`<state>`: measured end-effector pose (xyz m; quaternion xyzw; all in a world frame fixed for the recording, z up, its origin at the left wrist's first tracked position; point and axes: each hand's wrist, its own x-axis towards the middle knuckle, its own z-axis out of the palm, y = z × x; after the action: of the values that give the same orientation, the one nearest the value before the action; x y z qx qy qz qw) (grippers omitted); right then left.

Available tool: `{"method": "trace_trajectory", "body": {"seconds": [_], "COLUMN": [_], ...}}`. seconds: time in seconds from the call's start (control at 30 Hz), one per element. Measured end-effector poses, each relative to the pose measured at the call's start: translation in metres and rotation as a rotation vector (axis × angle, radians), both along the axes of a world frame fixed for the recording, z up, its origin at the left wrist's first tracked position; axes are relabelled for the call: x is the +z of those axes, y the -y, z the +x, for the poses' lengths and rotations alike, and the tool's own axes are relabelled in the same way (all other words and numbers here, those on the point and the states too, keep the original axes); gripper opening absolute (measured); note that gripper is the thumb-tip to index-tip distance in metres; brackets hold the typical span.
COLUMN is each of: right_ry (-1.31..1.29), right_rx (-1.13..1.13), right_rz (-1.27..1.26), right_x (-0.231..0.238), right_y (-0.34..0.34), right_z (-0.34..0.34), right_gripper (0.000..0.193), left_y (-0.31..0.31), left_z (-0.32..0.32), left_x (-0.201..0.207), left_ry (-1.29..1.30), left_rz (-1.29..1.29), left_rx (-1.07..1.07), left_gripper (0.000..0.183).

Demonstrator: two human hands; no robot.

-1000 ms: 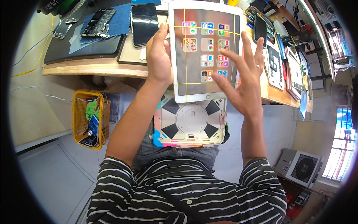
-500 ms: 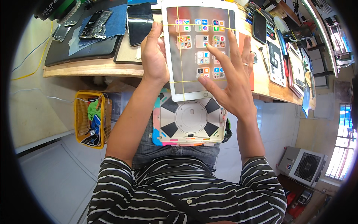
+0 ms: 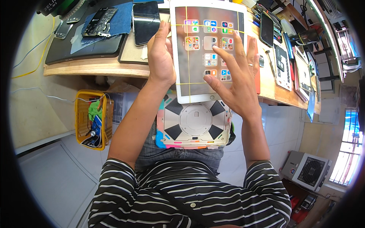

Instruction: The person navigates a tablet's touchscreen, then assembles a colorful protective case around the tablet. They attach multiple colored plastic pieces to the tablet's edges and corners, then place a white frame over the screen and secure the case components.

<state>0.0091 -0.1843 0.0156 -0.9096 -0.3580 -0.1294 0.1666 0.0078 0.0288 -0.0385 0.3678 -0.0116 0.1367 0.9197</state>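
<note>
A white tablet (image 3: 195,72) with a lit screen of app icons leans at the table's front edge. Thin yellow rubber bands (image 3: 188,57) cross its screen lengthwise and crosswise. My left hand (image 3: 161,62) grips the tablet's left edge, thumb up along the side; its other fingers are partly hidden behind. Over the right half of the screen, my right hand (image 3: 242,85) is open with fingers spread, the index fingertip and thumb at or just above the glass. I cannot tell whether they touch. Below the tablet, a pale case (image 3: 195,118) with dark corner panels and colourful edges lies on my lap.
On the wooden table are a black phone (image 3: 146,24), a circuit board (image 3: 100,22) on blue cloth and a dark laptop (image 3: 83,51). Another phone (image 3: 266,30) and tools lie at right. A yellow basket (image 3: 90,119) stands on the floor at left, a grey fan unit (image 3: 306,171) at right.
The tablet and both hands sit slightly farther right in the picture, as the table things do too. The grip and the spread fingers look much the same.
</note>
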Motion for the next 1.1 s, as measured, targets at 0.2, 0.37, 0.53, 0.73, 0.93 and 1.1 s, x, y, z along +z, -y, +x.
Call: {"method": "trace_trajectory", "body": {"seconds": [0.2,0.37,0.53,0.73,0.93,1.1], "right_ry": [0.005,0.002,0.008,0.010,0.001,0.050], "right_rx": [0.002,0.001,0.003,0.000,0.035,0.043], "right_rz": [0.006,0.007,0.018,0.023,-0.002,0.013], "right_x": [0.000,-0.001,-0.001,-0.001,0.000,0.003], "right_y": [0.000,-0.001,0.000,-0.003,-0.005,-0.011], "right_z": [0.000,0.001,0.001,0.002,-0.003,0.009], "right_gripper": [0.064,0.064,0.063,0.062,0.063,0.063], "left_y": [0.002,0.002,0.004,0.003,0.002,0.008], "left_z": [-0.002,-0.002,-0.002,-0.002,-0.001,0.000], "left_x": [0.004,0.005,0.008,0.006,0.006,0.011], "left_ry": [0.019,0.012,0.041,0.024,0.051,-0.004], "left_rz": [-0.012,-0.014,-0.016,-0.006,0.024,-0.093], "left_rx": [-0.003,-0.001,-0.010,0.010,0.015,0.066], "left_gripper": [0.051,0.053,0.054,0.052,0.051,0.054]}}
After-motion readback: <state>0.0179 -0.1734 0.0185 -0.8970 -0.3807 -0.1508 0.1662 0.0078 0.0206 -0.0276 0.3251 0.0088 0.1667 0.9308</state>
